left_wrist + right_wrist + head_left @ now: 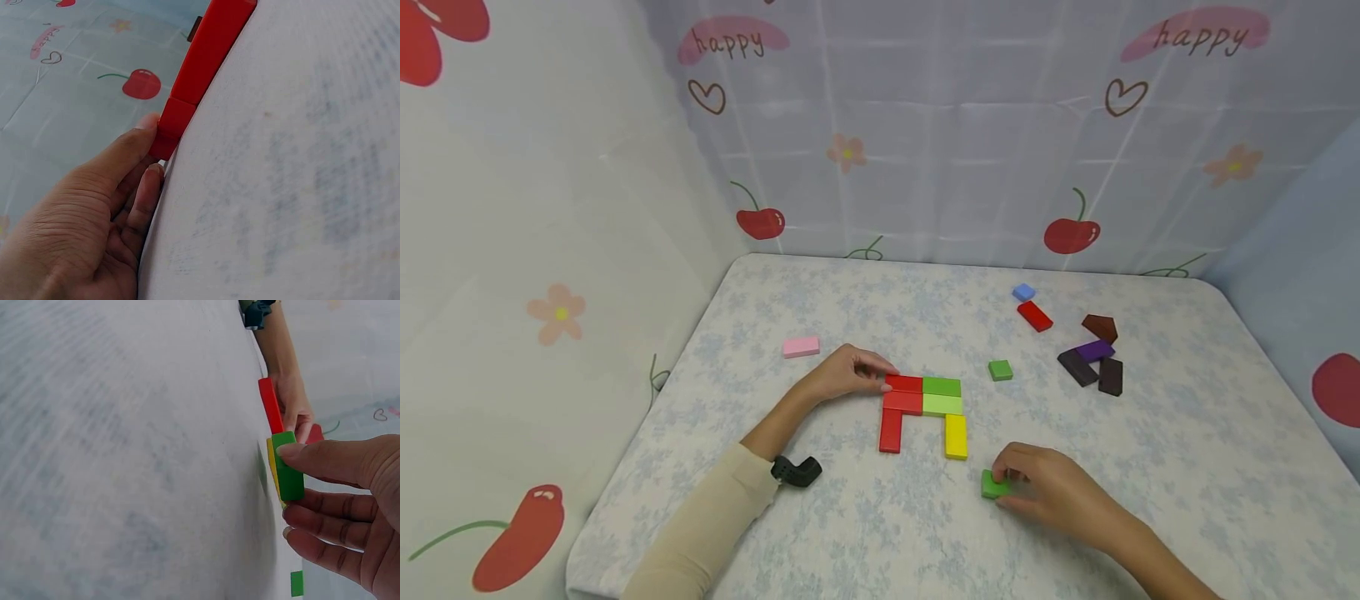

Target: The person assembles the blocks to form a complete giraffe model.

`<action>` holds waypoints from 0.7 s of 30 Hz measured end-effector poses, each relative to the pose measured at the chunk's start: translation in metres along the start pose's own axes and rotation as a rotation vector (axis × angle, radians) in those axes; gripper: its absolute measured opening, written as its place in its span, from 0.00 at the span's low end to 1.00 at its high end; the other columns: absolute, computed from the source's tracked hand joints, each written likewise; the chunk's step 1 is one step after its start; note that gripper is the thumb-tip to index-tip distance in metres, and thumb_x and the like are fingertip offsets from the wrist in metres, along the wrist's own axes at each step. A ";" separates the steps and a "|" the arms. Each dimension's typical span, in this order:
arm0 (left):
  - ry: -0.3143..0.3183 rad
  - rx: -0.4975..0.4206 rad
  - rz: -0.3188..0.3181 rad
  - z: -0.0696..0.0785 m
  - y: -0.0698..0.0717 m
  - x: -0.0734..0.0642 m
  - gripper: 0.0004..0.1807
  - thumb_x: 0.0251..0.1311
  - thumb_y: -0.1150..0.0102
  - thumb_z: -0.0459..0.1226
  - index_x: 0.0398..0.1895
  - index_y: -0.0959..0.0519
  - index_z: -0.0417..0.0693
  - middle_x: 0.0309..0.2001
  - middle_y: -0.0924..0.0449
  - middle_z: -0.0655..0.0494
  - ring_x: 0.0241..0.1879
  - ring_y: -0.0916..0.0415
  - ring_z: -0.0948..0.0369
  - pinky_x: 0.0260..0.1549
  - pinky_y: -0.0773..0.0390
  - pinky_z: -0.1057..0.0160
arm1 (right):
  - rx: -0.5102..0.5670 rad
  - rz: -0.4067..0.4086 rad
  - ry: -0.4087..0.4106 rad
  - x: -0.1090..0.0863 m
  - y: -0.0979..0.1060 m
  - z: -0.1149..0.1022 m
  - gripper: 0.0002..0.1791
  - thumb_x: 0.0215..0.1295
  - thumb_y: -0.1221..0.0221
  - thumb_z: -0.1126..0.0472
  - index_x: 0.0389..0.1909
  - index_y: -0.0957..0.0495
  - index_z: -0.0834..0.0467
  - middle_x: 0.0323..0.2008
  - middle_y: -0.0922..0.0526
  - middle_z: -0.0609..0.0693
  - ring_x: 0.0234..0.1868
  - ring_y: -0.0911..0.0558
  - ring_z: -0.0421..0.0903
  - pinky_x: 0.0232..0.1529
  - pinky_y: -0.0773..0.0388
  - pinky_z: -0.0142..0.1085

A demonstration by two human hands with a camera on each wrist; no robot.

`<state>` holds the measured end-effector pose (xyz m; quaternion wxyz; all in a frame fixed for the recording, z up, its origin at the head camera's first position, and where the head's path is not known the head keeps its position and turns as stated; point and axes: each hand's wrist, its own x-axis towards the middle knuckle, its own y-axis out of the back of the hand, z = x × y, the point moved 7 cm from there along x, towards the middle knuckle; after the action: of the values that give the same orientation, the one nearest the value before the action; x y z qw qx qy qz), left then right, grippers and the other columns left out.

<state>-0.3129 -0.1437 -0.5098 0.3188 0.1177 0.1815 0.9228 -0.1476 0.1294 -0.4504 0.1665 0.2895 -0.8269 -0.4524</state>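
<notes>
My left hand [842, 373] holds the left end of the upper red block [906, 384], thumb and fingertip at its corner. That block lies in a flat arrangement on the table, with a second red block [902, 403] below it and a green block [942, 387] and a light green block [942, 405] alongside. A red block [891, 431] and a yellow block [956, 437] extend toward me like two legs. At the near right, my right hand [1060, 496] pinches another green block [289, 465] between thumb and fingers, close over the cloth.
A pink block [801, 347] lies at the left. A small green block [1000, 370] sits right of the arrangement. Farther back are a blue piece [1024, 292] and a red block [1035, 316]. Dark brown and purple blocks [1095, 350] cluster at the right. Printed curtains [925, 167] enclose the table.
</notes>
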 end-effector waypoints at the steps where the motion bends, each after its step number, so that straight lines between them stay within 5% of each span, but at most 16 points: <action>1: -0.002 -0.001 0.000 0.001 0.000 0.000 0.15 0.57 0.25 0.36 0.49 0.11 0.51 0.45 0.13 0.59 0.32 0.24 0.60 0.31 0.24 0.65 | -0.005 0.002 0.007 0.002 0.000 -0.002 0.16 0.54 0.24 0.62 0.37 0.21 0.45 0.38 0.21 0.32 0.36 0.23 0.33 0.38 0.21 0.32; 21: 0.002 -0.002 0.001 0.003 0.000 -0.001 0.15 0.57 0.25 0.37 0.49 0.11 0.51 0.44 0.13 0.58 0.33 0.24 0.60 0.32 0.25 0.66 | -0.028 -0.016 0.013 0.024 -0.009 -0.008 0.15 0.53 0.23 0.61 0.37 0.19 0.47 0.37 0.21 0.34 0.36 0.23 0.35 0.38 0.22 0.32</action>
<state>-0.3114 -0.1434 -0.5070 0.3183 0.1164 0.1809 0.9232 -0.1587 0.1053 -0.4539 0.1722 0.2968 -0.8170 -0.4634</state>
